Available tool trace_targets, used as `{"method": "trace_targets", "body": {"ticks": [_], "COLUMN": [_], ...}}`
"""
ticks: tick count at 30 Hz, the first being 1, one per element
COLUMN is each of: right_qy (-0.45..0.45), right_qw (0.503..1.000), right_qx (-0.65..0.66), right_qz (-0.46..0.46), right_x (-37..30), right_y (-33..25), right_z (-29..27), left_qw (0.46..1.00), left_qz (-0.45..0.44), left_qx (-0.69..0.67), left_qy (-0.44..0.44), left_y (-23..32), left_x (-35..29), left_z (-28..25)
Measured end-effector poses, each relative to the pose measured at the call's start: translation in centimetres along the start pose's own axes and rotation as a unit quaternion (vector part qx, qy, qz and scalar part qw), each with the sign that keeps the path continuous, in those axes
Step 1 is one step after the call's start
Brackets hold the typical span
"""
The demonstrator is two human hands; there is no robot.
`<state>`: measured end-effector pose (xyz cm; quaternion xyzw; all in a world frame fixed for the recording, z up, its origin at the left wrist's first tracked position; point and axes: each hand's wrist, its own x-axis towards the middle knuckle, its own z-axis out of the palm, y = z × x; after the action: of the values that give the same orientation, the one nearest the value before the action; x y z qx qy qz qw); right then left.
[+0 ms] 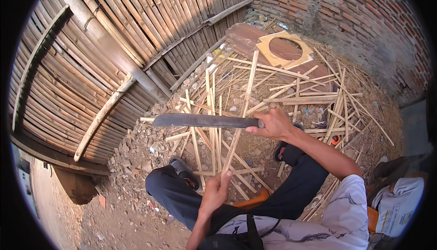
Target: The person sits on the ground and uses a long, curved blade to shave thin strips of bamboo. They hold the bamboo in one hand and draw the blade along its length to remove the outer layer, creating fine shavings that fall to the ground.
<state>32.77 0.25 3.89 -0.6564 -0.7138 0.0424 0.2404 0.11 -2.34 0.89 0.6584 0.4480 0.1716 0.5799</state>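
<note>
My right hand (pixel 274 124) is closed round the handle of a machete (pixel 200 120). Its wide dark blade points left, level across the view, and passes over a long pale bamboo strip (pixel 248 88). Whether blade and strip touch I cannot tell. Near my lap, my left hand (pixel 215 192) grips the lower end of that strip, which slants up and away from me. More split bamboo strips (pixel 209 95) lie crossed on the ground beneath the blade, between my feet and beyond.
A bamboo slat wall (pixel 114 36) stands on the left, a brick wall (pixel 364 27) at the far right. Ahead lies a brown board (pixel 241 38) with a wooden frame (pixel 284 49) that has a round hole. Rubble covers the ground. At lower right another person's clothing (pixel 400 204) shows.
</note>
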Motion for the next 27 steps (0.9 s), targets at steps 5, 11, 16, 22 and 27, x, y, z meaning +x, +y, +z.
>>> {"method": "trace_targets", "body": {"ticks": [5,11,16,22,27], "right_qy": [0.005,-0.003,0.003,-0.022,-0.005], "right_qw": [0.995,0.999,0.999,0.991,1.0], "right_qx": [0.036,0.01,0.012,-0.008,-0.027], "right_qz": [0.09,0.037,0.044,0.135,0.01], "right_x": [1.1,0.4,0.7,1.1,0.4], "right_y": [3.2,0.6,1.0,3.4,0.2], "right_z": [-1.1,0.0,-0.5,-1.0,-0.4], "left_qw": [1.0,1.0,0.999,1.0,0.997], "left_qz": [0.027,0.023,0.034,0.007,0.055], "left_qx": [-0.008,0.018,0.01,-0.009,0.051], "left_qy": [0.008,0.008,0.016,-0.015,0.024], "left_y": [-0.7,-0.1,-0.2,-1.9,-0.7], "left_x": [-1.2,-0.2,-0.4,-1.7,-0.1], "left_z": [-0.5,-0.1,-0.3,-1.1,0.3]}}
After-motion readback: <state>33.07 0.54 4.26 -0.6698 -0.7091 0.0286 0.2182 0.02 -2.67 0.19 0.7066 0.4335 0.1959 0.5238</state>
